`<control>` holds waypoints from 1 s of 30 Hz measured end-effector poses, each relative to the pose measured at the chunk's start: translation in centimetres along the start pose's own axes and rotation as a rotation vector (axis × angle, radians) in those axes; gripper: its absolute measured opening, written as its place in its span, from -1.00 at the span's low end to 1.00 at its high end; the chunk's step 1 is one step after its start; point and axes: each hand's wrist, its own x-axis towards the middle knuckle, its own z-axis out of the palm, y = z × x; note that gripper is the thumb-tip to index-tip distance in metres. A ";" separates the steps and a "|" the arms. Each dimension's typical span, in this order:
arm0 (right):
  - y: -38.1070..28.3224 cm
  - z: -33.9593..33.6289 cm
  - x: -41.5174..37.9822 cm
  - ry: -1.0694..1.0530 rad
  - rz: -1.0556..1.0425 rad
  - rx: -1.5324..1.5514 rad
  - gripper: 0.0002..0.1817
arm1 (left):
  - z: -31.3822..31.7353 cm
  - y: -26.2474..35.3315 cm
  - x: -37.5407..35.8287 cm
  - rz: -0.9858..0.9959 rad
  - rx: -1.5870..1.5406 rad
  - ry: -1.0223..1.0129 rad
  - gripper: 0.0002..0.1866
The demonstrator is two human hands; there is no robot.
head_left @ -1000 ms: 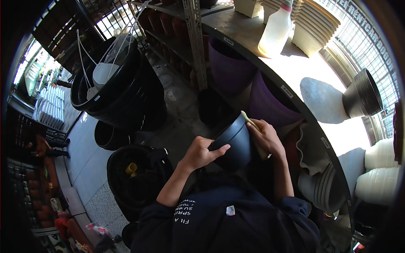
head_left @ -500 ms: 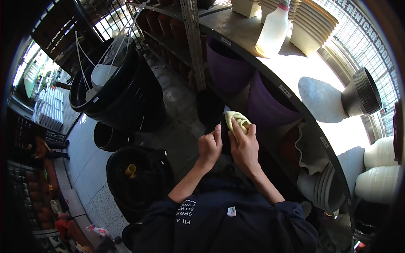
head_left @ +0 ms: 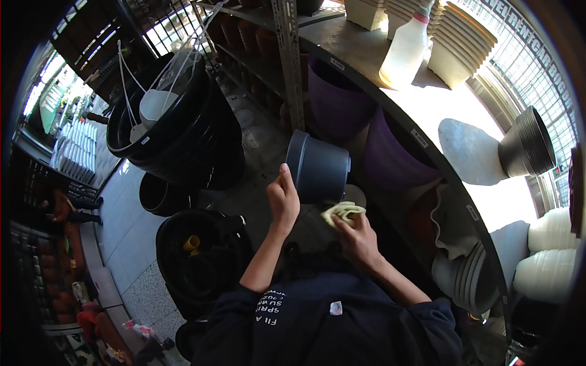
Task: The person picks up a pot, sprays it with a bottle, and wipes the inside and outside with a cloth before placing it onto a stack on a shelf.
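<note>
We have the dark pot [head_left: 320, 169] tipped on its side in front of our chest, off the counter [head_left: 390, 100] and left of its curved edge. Our left hand [head_left: 284, 198] is closed on the pot's rim, thumb pointing up; our right hand [head_left: 357, 236] pinches a pale yellow cloth [head_left: 343, 211] just below the pot's wall, and we cannot tell whether the two touch. The pot's mouth faces away from us, so its inside is hidden.

On the counter, we see a spray bottle [head_left: 404, 55] near the far edge; we cannot tell how full it is. Beside it, beige pots [head_left: 462, 46] sit nested, and black pots [head_left: 526, 143] lean in a stack near the window-side edge. Under the counter's curved edge stand purple pots [head_left: 400, 158]. To our left, a large black pot [head_left: 201, 131] holds white hanging pots [head_left: 157, 105], and a black tub [head_left: 177, 268] contains something yellow [head_left: 191, 244].
</note>
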 end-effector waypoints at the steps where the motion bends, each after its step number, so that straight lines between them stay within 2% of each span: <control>1: 0.6 -0.5 -0.1 -0.056 0.125 0.093 -0.57 | -0.9 0.6 0.6 0.022 -0.024 -0.005 -0.37; 3: 2.4 -1.4 -0.2 0.081 0.206 0.182 -0.61 | -2.0 0.8 1.2 0.089 0.041 -0.043 -0.38; 5: 1.2 -3.8 1.6 0.331 0.106 0.092 -0.60 | -1.8 0.4 1.3 0.157 0.146 -0.142 -0.42; 7: -1.3 -5.5 3.3 0.441 0.016 0.079 -0.58 | -1.0 -0.2 0.6 0.230 0.195 -0.254 -0.48; 9: -4.4 -6.0 4.9 0.364 -0.068 0.033 -0.56 | 0.3 -0.4 -0.9 0.308 0.187 -0.365 -0.55; 11: -4.3 -3.7 5.9 0.290 -0.044 0.071 -0.58 | 1.3 0.4 -2.7 0.272 0.102 -0.395 -0.58; 12: -3.8 -3.5 6.1 0.282 0.002 0.125 -0.60 | 1.5 0.8 -3.1 0.254 0.058 -0.401 -0.60; 17: -2.1 -4.5 7.9 0.207 0.251 0.388 -0.68 | 0.4 1.6 -3.8 0.557 0.121 -0.475 -0.65; 21: 0.5 -4.0 8.7 0.114 0.267 0.445 -0.68 | 0.0 1.9 -4.9 0.663 0.085 -0.571 -0.61; 23: 1.6 -3.6 8.7 -0.018 0.315 0.457 -0.65 | -0.6 1.9 -5.3 0.694 0.027 -0.635 -0.61; 25: 4.0 -1.9 8.5 -0.154 0.406 0.627 -0.57 | -1.3 2.1 -5.5 0.836 0.089 -0.752 -0.61; 28: 4.5 -0.8 7.4 -0.174 0.515 1.082 -0.45 | -1.9 1.7 -5.5 1.037 0.144 -0.905 -0.58; 30: 5.6 -1.0 7.1 -0.328 0.700 1.284 -0.39 | -2.1 0.9 -5.5 1.184 0.134 -0.934 -0.58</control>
